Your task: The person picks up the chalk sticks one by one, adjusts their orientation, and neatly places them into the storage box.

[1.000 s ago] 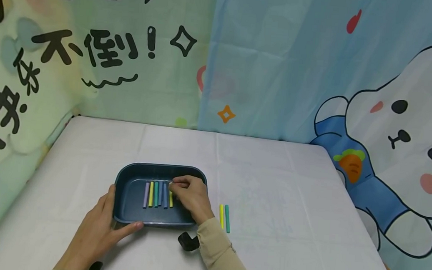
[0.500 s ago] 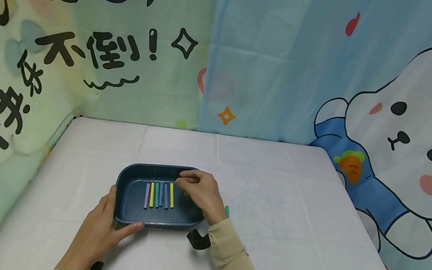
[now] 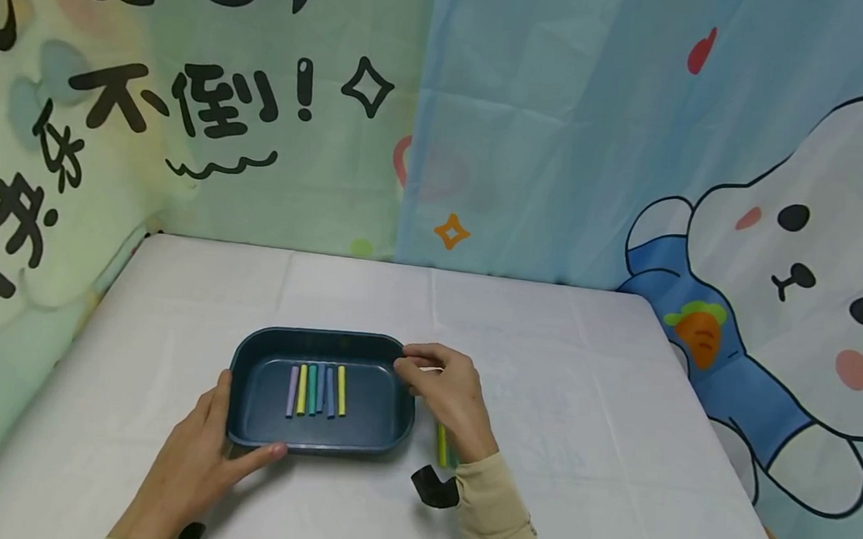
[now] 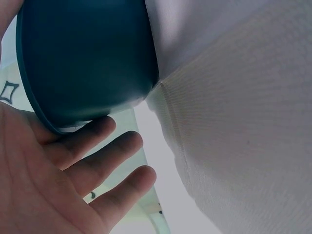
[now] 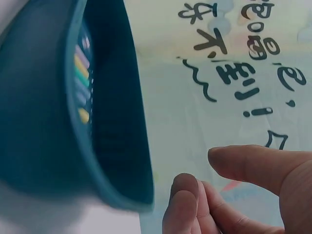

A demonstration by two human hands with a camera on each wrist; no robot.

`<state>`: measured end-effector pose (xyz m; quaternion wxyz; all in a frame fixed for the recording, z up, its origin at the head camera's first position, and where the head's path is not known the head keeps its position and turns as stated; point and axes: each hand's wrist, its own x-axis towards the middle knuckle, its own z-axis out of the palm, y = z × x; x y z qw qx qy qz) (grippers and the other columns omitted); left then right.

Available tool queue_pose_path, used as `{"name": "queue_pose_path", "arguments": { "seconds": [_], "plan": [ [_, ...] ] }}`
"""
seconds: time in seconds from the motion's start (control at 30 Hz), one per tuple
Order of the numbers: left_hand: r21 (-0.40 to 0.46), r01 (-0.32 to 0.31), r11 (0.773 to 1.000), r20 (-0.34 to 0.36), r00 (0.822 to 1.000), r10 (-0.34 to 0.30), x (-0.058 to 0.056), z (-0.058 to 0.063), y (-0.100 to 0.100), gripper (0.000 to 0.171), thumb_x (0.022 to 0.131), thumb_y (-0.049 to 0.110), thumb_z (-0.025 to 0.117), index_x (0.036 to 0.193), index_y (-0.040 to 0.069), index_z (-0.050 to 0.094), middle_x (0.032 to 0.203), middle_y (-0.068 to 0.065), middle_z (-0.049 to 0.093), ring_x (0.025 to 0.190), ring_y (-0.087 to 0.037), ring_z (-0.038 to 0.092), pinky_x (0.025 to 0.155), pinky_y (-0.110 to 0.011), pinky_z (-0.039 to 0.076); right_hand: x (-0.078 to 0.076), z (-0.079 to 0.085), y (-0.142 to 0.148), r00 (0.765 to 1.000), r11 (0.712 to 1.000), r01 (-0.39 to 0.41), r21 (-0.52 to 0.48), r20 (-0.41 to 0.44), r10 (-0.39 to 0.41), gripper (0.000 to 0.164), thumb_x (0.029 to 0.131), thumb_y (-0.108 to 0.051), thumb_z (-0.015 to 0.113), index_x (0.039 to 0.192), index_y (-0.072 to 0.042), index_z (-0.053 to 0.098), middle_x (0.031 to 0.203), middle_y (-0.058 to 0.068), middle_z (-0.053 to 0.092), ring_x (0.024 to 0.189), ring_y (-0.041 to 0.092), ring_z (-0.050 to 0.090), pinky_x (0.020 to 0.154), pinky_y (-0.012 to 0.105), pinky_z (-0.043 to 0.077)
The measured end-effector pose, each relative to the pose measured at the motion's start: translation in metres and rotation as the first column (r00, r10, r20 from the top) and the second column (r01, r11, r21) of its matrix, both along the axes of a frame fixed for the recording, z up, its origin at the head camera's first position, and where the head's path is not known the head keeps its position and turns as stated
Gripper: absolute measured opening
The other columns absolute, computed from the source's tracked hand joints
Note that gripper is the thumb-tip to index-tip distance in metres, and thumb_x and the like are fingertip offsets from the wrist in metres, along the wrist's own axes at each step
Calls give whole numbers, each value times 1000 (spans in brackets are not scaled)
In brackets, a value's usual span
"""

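Observation:
A dark blue tray [image 3: 376, 423] stands on the white-covered table, holding a row of several purple, yellow, green and blue chalk-like sticks [image 3: 312, 390]. My left hand [image 3: 189, 457] rests against the tray's left end, its thumb along the front rim. In the left wrist view, extended fingers [image 4: 112, 151] lie at the tray wall [image 4: 87, 58]. Just off the tray's right end is my right hand [image 3: 456, 401], with thumb and forefinger apart and nothing between them in the right wrist view. A yellow stick [image 3: 442, 446] and a partly hidden green stick [image 3: 453, 456] lie beneath it.
A white cloth [image 3: 579, 413] covers the table. Printed curtains hang behind, with black lettering [image 3: 210, 99] at left and a cartoon figure [image 3: 797, 312] at right. A black wrist strap [image 3: 435, 487] hangs beside the right sleeve [image 3: 500, 512].
My right hand has left the rightmost yellow stick in the tray and moved right, out past the rim. My left hand stays against the tray.

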<state>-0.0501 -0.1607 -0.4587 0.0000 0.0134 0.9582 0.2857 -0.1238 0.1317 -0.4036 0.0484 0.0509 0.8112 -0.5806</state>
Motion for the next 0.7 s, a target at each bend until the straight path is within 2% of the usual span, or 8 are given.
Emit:
{"name": "queue_pose_path", "arguments": {
  "seconds": [0.13,0.37,0.57,0.7],
  "plan": [
    [5,5,1000,12,1000,-5,0,0,0,131,78,76,69,159,-7,8,150,-35,36,131,-52,46,102,-63,43,0,-3,12,999,998,45,32,15,-45,30,90,-22,76,118,-9,75,104,8,71,91,30,71,85,48,57],
    [20,15,1000,-7,1000,-15,1,-2,-2,129,79,74,70,160,-6,8,150,-35,37,131,-52,46,102,-64,43,3,-6,29,994,989,104,105,35,-108,29,88,-21,76,115,-10,75,103,7,72,91,34,70,84,46,57],
    [25,15,1000,-24,1000,-15,0,-4,-2,129,79,73,71,159,-6,9,150,-34,37,131,-52,46,102,-63,43,8,-14,43,991,975,124,187,35,-133,32,87,-21,75,116,-8,75,102,6,72,86,25,69,77,35,56],
    [25,16,1000,-21,1000,-16,0,-2,-2,129,79,73,71,159,-6,9,149,-34,37,130,-52,47,102,-63,43,12,-22,51,988,965,130,229,46,-145,32,88,-21,75,117,-7,74,102,5,72,83,18,68,75,33,54]
  ]
}}
